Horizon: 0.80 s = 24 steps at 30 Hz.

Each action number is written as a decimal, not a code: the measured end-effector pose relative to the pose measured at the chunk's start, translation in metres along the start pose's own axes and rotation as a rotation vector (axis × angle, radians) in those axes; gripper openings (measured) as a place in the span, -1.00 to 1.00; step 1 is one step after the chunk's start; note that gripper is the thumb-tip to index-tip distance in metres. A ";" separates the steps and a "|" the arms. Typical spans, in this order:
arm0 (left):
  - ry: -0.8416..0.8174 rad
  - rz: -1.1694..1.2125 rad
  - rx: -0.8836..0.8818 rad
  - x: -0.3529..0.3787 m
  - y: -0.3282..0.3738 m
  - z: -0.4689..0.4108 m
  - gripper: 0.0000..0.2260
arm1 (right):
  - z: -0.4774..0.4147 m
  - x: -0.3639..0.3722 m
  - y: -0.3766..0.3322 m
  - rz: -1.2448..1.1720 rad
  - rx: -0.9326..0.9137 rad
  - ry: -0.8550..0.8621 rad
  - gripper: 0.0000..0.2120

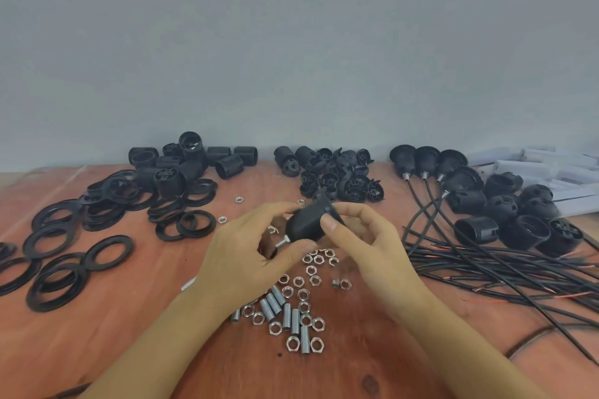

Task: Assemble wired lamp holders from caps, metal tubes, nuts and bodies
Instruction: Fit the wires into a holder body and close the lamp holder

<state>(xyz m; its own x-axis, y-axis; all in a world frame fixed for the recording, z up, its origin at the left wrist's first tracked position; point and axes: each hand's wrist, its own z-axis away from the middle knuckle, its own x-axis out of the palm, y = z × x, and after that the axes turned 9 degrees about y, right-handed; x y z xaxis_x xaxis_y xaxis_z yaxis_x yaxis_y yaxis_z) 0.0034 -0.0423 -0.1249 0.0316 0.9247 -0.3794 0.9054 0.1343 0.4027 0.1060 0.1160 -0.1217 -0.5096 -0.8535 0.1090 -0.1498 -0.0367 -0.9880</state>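
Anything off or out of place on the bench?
Minor only: stray nuts lie up near the rings, apart from the nut pile. The holder held by the left hand and right hand looks intact; nothing spilled.

1. The tabletop (129,317) was reddish-brown, streaked with wood grain and a dark knot;
2. the lamp holder (304,225) was black with fine ribbing; the rings (103,214) were plain black;
3. the nuts (271,328) and metal tubes (295,321) were shiny silver;
4. the wires (486,272) were black, some showing red tips;
5. the wall (291,42) was pale grey; the boxes (525,168) were white.
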 end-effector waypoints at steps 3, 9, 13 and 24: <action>-0.063 0.069 0.035 0.001 0.003 0.000 -0.68 | -0.001 0.004 -0.001 -0.234 0.076 0.036 -0.38; -0.061 -0.001 0.087 0.000 0.002 0.000 -0.75 | -0.012 -0.008 -0.019 -0.462 0.136 0.293 -0.34; -0.044 -0.093 0.063 -0.003 -0.004 0.000 -0.76 | -0.029 -0.031 -0.040 -0.601 0.176 0.447 -0.51; -0.111 -0.422 -0.065 -0.002 -0.014 0.001 -0.88 | -0.100 -0.090 -0.050 0.454 -0.157 0.713 -0.51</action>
<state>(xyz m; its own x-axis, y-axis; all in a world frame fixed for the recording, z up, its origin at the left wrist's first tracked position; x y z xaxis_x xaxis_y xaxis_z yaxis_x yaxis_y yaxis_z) -0.0093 -0.0461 -0.1308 -0.2864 0.7408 -0.6077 0.8203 0.5173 0.2440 0.0747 0.2471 -0.0713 -0.9514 -0.2351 -0.1989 0.1091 0.3464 -0.9317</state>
